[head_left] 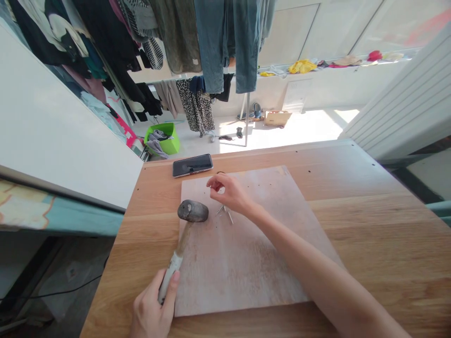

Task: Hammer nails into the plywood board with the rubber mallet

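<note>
My left hand [155,300] is wrapped round the pale handle of a mallet [192,211]. Its dark, blocky head rests at or just over the left edge of a thin wooden board [246,263]. Over the upper left part of the board, my right hand [227,191] has thumb and fingertips brought together in a pinch. Whatever sits between those fingertips is too small to make out. Several loose nails [229,216] lie on the board just below that hand. Small dark dots show along the board's upper part.
A phone [192,165] lies on the wooden table [384,244] beyond the board's top left corner. Clothes [225,42] hang past the table, above a green basket [171,138]. A white panel [63,108] rises at left, and a ribbed white surface [398,94] at right.
</note>
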Available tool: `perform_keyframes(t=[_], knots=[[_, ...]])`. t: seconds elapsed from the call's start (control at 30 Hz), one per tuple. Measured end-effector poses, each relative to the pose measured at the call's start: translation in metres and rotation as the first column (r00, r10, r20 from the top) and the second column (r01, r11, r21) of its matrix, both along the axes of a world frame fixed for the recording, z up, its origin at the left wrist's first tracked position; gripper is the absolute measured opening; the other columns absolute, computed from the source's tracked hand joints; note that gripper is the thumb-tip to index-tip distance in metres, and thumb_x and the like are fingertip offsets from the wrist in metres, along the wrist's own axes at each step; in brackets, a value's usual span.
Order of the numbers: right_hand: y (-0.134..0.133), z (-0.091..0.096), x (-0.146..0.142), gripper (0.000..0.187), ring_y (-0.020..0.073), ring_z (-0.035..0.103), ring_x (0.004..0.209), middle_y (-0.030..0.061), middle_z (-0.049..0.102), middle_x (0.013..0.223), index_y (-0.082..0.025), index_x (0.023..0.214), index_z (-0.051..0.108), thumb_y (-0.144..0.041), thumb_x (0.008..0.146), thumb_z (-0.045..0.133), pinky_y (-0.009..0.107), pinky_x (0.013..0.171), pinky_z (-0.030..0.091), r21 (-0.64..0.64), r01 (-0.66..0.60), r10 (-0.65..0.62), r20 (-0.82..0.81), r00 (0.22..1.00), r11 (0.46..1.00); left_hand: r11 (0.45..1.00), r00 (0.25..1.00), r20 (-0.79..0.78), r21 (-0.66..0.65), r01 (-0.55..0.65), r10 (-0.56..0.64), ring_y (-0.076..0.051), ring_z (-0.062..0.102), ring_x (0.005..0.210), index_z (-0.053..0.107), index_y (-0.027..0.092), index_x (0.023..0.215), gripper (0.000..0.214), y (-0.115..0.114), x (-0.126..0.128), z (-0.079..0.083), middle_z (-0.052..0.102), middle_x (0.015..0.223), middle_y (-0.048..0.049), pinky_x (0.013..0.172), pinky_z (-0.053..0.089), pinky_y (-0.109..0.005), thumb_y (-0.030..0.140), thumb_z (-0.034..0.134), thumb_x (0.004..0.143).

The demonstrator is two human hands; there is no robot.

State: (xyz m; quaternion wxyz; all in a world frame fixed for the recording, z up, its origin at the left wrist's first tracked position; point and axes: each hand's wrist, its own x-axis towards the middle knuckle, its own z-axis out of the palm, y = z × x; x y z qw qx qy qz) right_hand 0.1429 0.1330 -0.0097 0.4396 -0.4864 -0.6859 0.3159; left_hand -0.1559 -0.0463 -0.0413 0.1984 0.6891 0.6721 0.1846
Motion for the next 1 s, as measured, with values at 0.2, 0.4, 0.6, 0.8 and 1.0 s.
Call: perform_keyframes(t=[0.2,0.4,0.6,0.8,1.0], knots=[[0.0,-0.034,-0.003,0.017,0.0149,0.064,0.081,0.002,0.067,0.088,-0.019,0.09,0.072,-0.009,0.081,0.062,0.03,0.08,0.053,0.047,0.071,-0.07,-0.03,0.997,0.996,1.0,1.0,0.012,-0.001,-0.02,0.02,-0.02,0.074,0.06,0.073,0.027,0.082,0.043,0.0,0.003,0.003,0.076,0.066,0.0001,0.057,0.052,-0.023,0.062,0.054,0.098],[0.002,-0.031,-0.001,0.022,0.0149,0.065,0.08,0.0031,0.07,0.088,-0.018,0.096,0.074,-0.007,0.082,0.06,0.029,0.08,0.054,0.101,0.063,-0.055,-0.075,0.996,0.993,0.996,0.996,0.034,0.021,-0.084,0.084,-0.022,0.076,0.066,0.073,0.027,0.086,0.047,-0.004,0.011,0.003,0.077,0.07,-0.0012,0.062,0.052,-0.025,0.066,0.052,0.099],[0.0,-0.028,-0.004,0.023,0.0165,0.067,0.087,0.0081,0.076,0.098,-0.015,0.101,0.074,-0.002,0.087,0.06,0.031,0.086,0.053,0.15,-0.016,-0.004,0.13,0.991,0.989,0.995,0.995,0.035,0.019,-0.099,0.098,-0.023,0.077,0.071,0.074,0.027,0.091,0.046,-0.004,0.01,0.001,0.079,0.074,-0.0011,0.065,0.053,-0.025,0.066,0.05,0.1],[0.005,-0.018,-0.008,0.022,0.0211,0.065,0.096,0.0109,0.075,0.096,-0.015,0.1,0.074,-0.002,0.092,0.058,0.033,0.089,0.05,0.154,-0.133,0.048,0.458,0.888,0.979,0.999,0.999,0.021,-0.007,-0.043,0.043,-0.022,0.078,0.067,0.074,0.028,0.088,0.044,-0.001,0.0,-0.003,0.079,0.071,-0.0008,0.059,0.054,-0.024,0.064,0.052,0.099],[0.015,-0.007,-0.014,0.026,0.0191,0.07,0.092,0.0101,0.078,0.098,-0.014,0.107,0.073,0.002,0.09,0.06,0.031,0.088,0.051,0.052,-0.182,0.146,0.408,0.901,0.982,0.999,0.998,0.03,-0.001,-0.049,0.049,-0.024,0.079,0.069,0.075,0.027,0.088,0.046,0.001,0.0,-0.003,0.079,0.072,-0.0025,0.06,0.055,-0.024,0.065,0.052,0.099]])
